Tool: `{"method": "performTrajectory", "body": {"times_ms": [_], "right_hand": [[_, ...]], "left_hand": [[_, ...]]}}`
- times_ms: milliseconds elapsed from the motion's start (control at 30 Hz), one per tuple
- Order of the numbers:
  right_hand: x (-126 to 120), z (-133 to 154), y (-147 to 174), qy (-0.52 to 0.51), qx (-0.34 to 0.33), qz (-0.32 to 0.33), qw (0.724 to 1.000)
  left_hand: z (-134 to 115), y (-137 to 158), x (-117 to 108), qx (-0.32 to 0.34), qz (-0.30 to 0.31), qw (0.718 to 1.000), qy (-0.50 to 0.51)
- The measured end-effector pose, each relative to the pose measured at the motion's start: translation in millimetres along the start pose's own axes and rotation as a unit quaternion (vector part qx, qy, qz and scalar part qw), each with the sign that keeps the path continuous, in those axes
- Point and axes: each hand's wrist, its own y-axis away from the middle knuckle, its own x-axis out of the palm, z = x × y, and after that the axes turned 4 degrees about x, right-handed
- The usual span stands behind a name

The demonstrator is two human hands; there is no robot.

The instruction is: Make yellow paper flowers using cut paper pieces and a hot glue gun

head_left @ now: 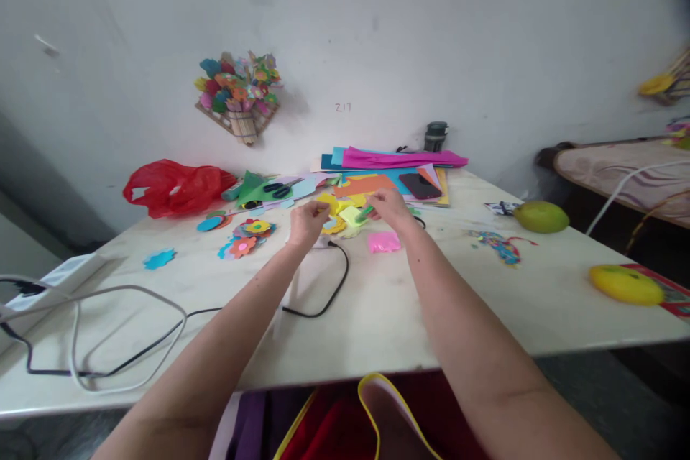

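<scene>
The right hand (389, 207) has its fingers closed around a slim green object (364, 214), too blurred to name, above a pale yellow-green paper piece (351, 216). The left hand (309, 223) pinches its fingertips together; I cannot tell whether anything sits between them. Between and below the hands lie yellow paper flowers (333, 226), with a pink packet (384, 242) just nearer the person. A black cable (345, 274) loops nearby and passes under the left forearm. Farther out on the table (366, 334) are layered flower cutouts (244, 244), scissors (280, 190), a phone (420, 186), a red plastic bag (172, 188) and a green mango-like fruit (540, 217).
</scene>
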Motion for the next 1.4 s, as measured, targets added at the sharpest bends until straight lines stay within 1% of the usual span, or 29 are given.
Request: {"method": "performTrajectory", "body": {"times_ms": [100,167,233,300,367,400,467,567,667,767,900,967,1067,1133,1200,1333,1400], "right_hand": [[-10,5,5,0.041,0.069,0.042,0.996],[-15,8,8,0.083,0.094,0.065,0.99],[-17,9,9,0.134,0.083,0.084,0.984],[-16,9,10,0.165,0.053,0.081,0.982],[-12,9,10,0.144,0.032,0.072,0.987],[-8,10,11,0.113,0.027,0.073,0.99],[0,12,13,0.024,0.023,0.099,0.995],[13,13,17,-0.115,0.019,0.148,0.982],[23,10,18,-0.182,-0.001,0.169,0.969],[31,5,18,-0.18,-0.022,0.151,0.972],[40,8,23,-0.157,-0.044,0.104,0.981],[44,11,26,-0.149,-0.057,0.097,0.982],[47,13,28,-0.144,-0.082,0.106,0.98],[47,11,27,-0.127,-0.094,0.105,0.982],[45,9,26,-0.109,-0.102,0.109,0.983],[41,6,24,-0.095,-0.111,0.152,0.978],[40,7,24,-0.093,-0.106,0.156,0.978]], "left_hand": [[-3,2,10,-0.033,0.009,0.996,0.082],[-3,4,16,-0.043,0.02,0.992,0.113],[-1,6,19,-0.047,0.03,0.99,0.127],[3,7,20,-0.046,0.04,0.99,0.131],[6,8,19,-0.037,0.057,0.99,0.12],[7,8,18,-0.028,0.066,0.991,0.11],[9,9,15,-0.002,0.079,0.993,0.091],[7,9,12,0.018,0.075,0.994,0.073],[3,10,8,-0.004,0.059,0.997,0.059],[-3,12,4,-0.032,0.06,0.995,0.067],[-6,14,1,-0.069,0.104,0.985,0.121],[-6,15,2,-0.082,0.123,0.975,0.169],[-4,15,4,-0.093,0.136,0.952,0.258],[-2,15,4,-0.099,0.136,0.939,0.299],[-2,15,5,-0.106,0.132,0.934,0.314],[-1,15,4,-0.112,0.125,0.936,0.31],[-1,14,3,-0.111,0.127,0.936,0.309]]}}
